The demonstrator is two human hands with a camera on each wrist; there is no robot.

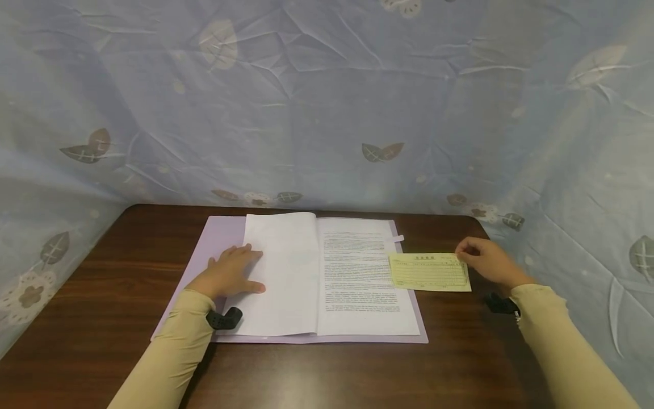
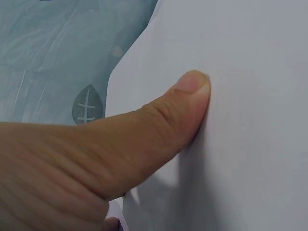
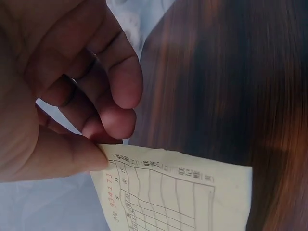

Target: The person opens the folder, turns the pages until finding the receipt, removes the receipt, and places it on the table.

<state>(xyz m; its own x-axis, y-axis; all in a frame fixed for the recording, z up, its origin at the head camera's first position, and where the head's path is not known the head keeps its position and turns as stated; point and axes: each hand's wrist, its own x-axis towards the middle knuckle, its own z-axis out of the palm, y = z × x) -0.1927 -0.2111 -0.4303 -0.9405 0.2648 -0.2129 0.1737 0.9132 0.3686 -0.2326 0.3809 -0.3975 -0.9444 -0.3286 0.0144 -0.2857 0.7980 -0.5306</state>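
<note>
A lilac folder lies open on the table with a stack of white pages in it. The left page is blank; the right page carries printed text. My left hand rests on the blank page with fingers spread, and its thumb presses on the paper in the left wrist view. My right hand pinches a yellow receipt slip by its upper right corner between thumb and finger. The slip's left end overlaps the printed page's right edge. Red serial digits and a ruled grid show on it in the right wrist view.
A small pale tab sticks out from the folder's right edge. The dark wooden table extends around the folder. Blue-grey cloth with leaf prints hangs behind and at both sides.
</note>
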